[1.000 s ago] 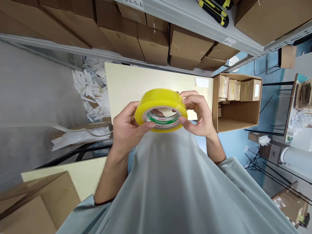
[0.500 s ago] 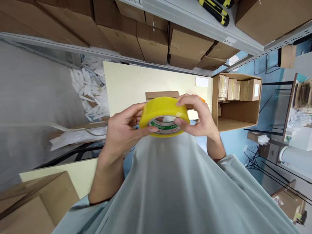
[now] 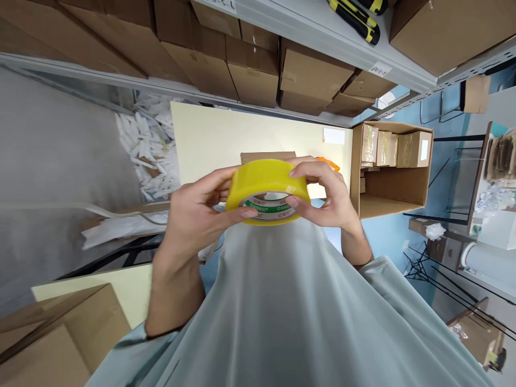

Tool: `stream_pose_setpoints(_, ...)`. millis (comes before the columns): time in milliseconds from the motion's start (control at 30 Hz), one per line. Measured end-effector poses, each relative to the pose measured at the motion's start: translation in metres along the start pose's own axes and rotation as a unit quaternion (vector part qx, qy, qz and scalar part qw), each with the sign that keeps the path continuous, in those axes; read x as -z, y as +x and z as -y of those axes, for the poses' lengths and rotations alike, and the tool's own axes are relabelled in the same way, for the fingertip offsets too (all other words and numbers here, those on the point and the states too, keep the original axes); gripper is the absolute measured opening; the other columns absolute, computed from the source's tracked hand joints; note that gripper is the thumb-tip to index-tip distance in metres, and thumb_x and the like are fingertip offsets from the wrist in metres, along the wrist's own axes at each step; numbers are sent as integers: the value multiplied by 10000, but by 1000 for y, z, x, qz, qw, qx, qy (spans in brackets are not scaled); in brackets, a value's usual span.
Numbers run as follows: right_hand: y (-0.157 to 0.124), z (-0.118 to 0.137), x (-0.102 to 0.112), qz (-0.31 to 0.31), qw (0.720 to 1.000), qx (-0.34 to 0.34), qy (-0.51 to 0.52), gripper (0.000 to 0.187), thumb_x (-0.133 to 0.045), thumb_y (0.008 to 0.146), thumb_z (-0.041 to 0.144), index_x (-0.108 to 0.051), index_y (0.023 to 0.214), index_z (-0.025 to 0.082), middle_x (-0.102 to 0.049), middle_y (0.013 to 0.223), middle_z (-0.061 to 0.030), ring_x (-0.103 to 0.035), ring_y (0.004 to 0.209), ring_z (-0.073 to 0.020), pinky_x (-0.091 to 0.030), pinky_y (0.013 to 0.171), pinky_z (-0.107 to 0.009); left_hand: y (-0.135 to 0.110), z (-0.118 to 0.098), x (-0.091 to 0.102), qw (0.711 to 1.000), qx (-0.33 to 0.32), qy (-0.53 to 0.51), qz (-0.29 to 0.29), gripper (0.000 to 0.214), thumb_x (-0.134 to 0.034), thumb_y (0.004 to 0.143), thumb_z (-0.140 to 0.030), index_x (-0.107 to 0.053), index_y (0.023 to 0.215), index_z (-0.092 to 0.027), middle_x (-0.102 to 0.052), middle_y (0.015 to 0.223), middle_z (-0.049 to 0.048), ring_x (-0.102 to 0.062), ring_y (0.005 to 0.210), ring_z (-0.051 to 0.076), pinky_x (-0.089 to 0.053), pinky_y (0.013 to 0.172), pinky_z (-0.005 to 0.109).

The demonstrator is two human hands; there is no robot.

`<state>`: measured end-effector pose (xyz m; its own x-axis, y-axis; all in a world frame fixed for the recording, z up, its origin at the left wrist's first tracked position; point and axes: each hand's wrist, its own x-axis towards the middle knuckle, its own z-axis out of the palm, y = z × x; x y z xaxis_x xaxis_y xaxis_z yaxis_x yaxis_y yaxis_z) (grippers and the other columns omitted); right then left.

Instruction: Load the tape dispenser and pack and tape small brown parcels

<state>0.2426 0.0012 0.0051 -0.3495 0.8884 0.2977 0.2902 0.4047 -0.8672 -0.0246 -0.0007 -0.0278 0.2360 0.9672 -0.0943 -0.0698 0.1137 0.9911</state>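
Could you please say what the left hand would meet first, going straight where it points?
The yellow tape roll, which the left hand touches; beyond it, probably the right hand, though depth is unclear.

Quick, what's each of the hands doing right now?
Left hand: closed on the yellow tape roll, thumb at the core's edge.
Right hand: closed on the same roll's opposite side, fingertips on its outer face.

Light bright, diffuse; shadows soft. Desk (image 3: pixel 226 129) beyond the hands (image 3: pixel 191 212) pale, evenly lit. Small glare patch on the tape (image 3: pixel 262 174) between the hands. Boxes (image 3: pixel 252 78) farther beyond shaded, darkest up under the shelf (image 3: pixel 314 37). Hands fairly sharp; wide-angle stretching toward frame edges.
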Motion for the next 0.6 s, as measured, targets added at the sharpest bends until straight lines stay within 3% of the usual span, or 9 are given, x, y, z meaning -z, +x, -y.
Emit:
stream_pose_setpoints(133,-1,-3,1,16,1000,-13,-1,279,-740,1064,343,-685,1328,272,-785,1268,-72,-769,1046,-179,-685,777,-307,5,4,-5,1000,-15,16,12,767,-1096,704,-620,-869,1365,-302,-895,1216,39,-887,1014,270,-771,873,328)
stream_pose_setpoints(233,-5,-9,-6,-49,997,-26,52,328,-775,1054,350,-638,1347,292,-774,1320,-66,-753,893,-141,-670,721,-281,5,12,-15,998,-47,-35,-14,862,-1103,695,-621,-825,1450,-311,-849,1397,82,-862,1185,282,-740,973,304)
stream_pose_setpoints(333,-10,-15,-13,-115,987,-25,111,342,-770,1069,354,-582,1353,322,-758,1352,-63,-781,879,-144,-683,726,-301,2,19,-24,994,-40,-99,-15,715,-1132,698,-502,-868,1322,-272,-891,1174,56,-866,1030,190,-701,890,197)
stream_pose_setpoints(400,-13,-18,-14,-116,987,-51,103,362,-799,1050,404,-565,1316,333,-757,1342,-66,-806,958,-174,-696,748,-321,-1,20,-27,993,-26,-115,-31,581,-1137,708,-411,-897,1215,-256,-893,1021,22,-845,871,132,-670,795,140)
stream_pose_setpoints(500,-13,-20,-9,-73,991,-96,56,478,-912,940,462,-578,1257,334,-759,1307,-74,-797,1072,-216,-696,741,-321,-3,14,-25,993,-28,-103,-50,599,-1155,669,-368,-913,1204,-255,-902,1025,23,-852,855,145,-690,793,161)
stream_pose_setpoints(600,-9,-20,-3,-64,996,-33,47,444,-857,952,396,-606,1312,331,-760,1295,-63,-786,1146,-223,-686,724,-306,-3,5,-19,996,-34,-64,-53,634,-1155,661,-409,-915,1231,-270,-905,1061,21,-870,905,186,-732,840,227)
